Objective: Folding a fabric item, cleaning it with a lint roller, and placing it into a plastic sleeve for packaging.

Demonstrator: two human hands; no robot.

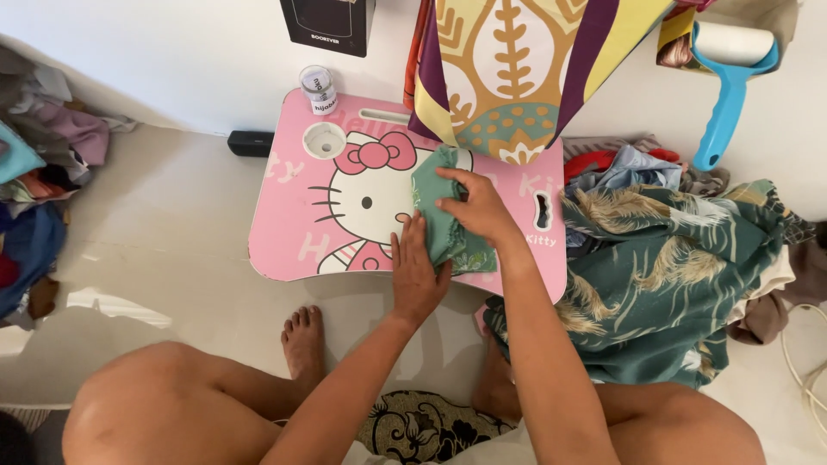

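Bare forearms, bare knees, bare feet; 2 hands (448, 241) without rings.
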